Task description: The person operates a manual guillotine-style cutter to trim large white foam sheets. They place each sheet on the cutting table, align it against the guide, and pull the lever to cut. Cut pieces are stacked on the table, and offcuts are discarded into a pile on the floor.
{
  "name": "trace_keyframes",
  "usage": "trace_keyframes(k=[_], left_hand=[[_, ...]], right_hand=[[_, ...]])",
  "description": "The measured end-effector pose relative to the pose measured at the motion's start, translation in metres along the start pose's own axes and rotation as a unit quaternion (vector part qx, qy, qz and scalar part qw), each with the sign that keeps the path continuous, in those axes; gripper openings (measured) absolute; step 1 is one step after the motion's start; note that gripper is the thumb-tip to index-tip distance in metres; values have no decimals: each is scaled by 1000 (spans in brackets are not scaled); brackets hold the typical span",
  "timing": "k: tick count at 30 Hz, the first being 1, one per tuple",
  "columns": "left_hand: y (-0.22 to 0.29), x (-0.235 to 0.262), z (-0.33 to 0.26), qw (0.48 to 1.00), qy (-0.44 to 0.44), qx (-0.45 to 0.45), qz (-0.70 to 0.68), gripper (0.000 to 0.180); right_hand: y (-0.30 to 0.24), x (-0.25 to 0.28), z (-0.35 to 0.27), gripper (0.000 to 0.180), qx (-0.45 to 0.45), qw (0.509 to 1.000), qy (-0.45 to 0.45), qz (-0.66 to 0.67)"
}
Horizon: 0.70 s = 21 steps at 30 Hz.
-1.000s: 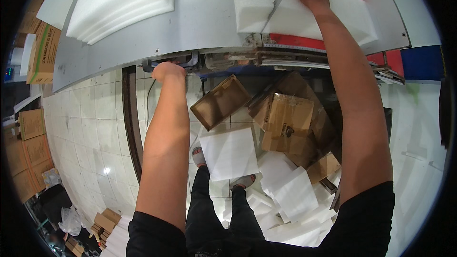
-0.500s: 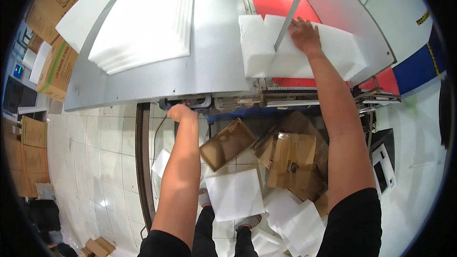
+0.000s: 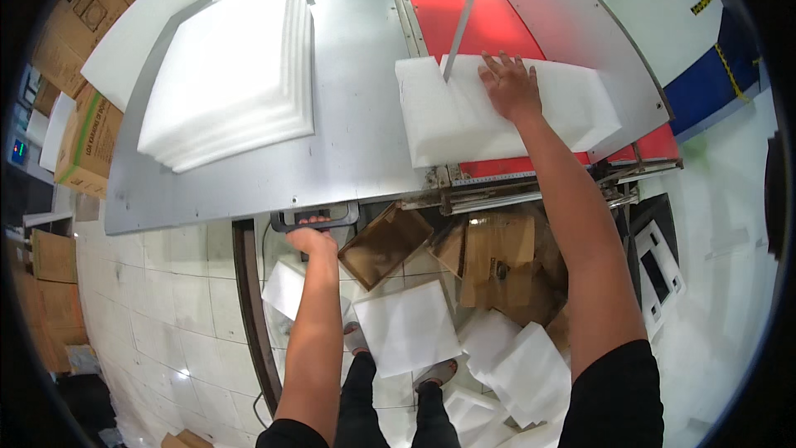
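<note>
Right hand (image 3: 507, 83) pressed flat on foam block (image 3: 464, 120), fingers best kept at 3 o'clock of blade (image 3: 458, 33); left hand (image 3: 311, 236) grips handle (image 3: 319, 217) beneath table (image 3: 348, 141).

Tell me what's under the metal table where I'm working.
Under the metal table, on the tiled floor, lie brown cardboard boxes and white foam sheets. The tabletop hides whatever sits further back.

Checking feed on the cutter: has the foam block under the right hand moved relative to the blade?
Yes. The foam block under the right hand has slid forward: the blade now sits inside its far edge.
</note>
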<state>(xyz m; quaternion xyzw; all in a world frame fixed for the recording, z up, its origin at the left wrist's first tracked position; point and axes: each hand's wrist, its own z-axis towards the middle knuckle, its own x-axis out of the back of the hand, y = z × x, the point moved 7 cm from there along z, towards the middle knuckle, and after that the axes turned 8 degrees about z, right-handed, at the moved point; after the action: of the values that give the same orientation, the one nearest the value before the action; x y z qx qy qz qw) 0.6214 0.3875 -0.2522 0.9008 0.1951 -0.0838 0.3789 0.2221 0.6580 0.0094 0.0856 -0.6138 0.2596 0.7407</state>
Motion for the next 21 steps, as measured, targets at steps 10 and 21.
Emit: trace_keyframes(k=[10, 21], left_hand=[[27, 32, -4, 992, -111, -2, 62, 34], [110, -205, -273, 513, -405, -491, 576, 36]], right_hand=[[-17, 12, 15, 54, 9, 999, -18, 40], [-8, 41, 20, 51, -7, 996, -48, 76]])
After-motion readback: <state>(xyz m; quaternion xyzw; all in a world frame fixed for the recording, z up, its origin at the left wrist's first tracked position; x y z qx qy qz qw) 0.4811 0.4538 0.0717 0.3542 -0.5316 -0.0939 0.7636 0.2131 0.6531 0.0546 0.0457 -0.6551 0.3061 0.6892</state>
